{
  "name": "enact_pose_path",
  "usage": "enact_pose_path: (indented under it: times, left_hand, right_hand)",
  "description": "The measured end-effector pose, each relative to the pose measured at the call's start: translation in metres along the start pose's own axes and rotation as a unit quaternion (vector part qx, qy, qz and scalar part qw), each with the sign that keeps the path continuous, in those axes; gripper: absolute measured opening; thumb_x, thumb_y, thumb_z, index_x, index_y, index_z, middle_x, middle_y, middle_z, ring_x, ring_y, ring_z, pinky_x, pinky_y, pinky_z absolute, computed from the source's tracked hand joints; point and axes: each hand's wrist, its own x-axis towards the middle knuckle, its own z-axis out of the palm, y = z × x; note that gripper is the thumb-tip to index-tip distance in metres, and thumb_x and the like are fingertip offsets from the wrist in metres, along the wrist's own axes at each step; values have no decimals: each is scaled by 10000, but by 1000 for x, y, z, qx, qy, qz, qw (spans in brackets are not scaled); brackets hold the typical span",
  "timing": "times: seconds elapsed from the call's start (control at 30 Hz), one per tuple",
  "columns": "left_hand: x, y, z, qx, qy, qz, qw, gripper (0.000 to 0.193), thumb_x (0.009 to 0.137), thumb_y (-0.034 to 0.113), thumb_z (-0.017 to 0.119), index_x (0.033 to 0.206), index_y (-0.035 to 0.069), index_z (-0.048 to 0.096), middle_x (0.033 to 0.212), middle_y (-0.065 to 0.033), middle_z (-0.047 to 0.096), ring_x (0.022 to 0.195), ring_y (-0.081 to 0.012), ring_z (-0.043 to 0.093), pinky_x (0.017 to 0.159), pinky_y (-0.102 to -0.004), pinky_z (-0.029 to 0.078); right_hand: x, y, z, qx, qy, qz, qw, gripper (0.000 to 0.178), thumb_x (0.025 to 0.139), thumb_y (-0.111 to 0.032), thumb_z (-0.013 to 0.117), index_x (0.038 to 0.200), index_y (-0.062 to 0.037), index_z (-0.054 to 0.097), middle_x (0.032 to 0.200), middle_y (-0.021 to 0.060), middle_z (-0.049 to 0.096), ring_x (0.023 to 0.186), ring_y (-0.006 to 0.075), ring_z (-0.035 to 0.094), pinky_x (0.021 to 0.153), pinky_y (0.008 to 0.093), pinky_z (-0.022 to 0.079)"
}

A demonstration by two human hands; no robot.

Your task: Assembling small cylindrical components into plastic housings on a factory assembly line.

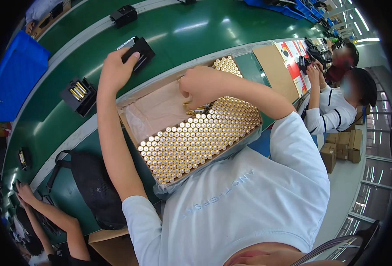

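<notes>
On the green belt, a black plastic device (143, 54) lies under my left hand (117, 71). The thumb presses on its face and the fingers wrap round its far side. My right hand (205, 85) reaches into an open cardboard box (185, 176). Its fingers curl down around a few loose gold-and-black batteries (199, 109), partly hidden by the hand. Tightly packed upright batteries (191, 144) fill the near part of the box, and more stand in its far right corner. Brown paper (149, 113) lines the bare part at its left.
Left of my left arm, a black device (78, 95) with batteries in it sits on the belt. Another black device (124, 15) stands farther back. A black bag (96, 188) lies beside the box. Blue bins (16, 77) line the far side. Co-workers (337, 102) sit at both sides.
</notes>
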Motion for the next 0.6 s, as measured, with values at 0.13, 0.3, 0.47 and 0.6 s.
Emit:
enact_pose_path:
  times: [0.13,0.3,0.47,0.6]
  left_hand:
    - [-2,6,-3,-82,34,-62,994,364,891,185,608,1152,-68,631,973,-141,707,801,-215,641,751,-309,509]
    - [-2,-7,-3,-98,61,-69,991,370,892,179,604,1163,-72,625,984,-151,702,824,-217,641,766,-301,507]
    - [3,-10,-3,-112,54,-81,989,386,886,161,604,1195,-71,607,1034,-162,691,838,-224,641,783,-302,507]
    - [7,-27,-1,-110,85,-73,988,403,877,142,607,1219,-71,588,1069,-171,680,837,-228,640,786,-303,508]
  right_hand:
    - [13,6,7,-13,-151,-21,988,356,661,-344,795,787,-18,723,715,116,678,637,287,616,636,393,528]
    - [17,-1,5,-38,-137,-32,989,378,634,-335,812,794,-3,728,705,121,683,641,296,616,636,387,529]
    - [30,7,21,-48,-173,-52,982,401,613,-323,819,815,11,727,706,132,685,650,310,616,636,402,528]
    - [38,9,22,-62,-186,-79,977,392,612,-310,810,811,17,722,711,138,686,643,324,613,632,413,527]
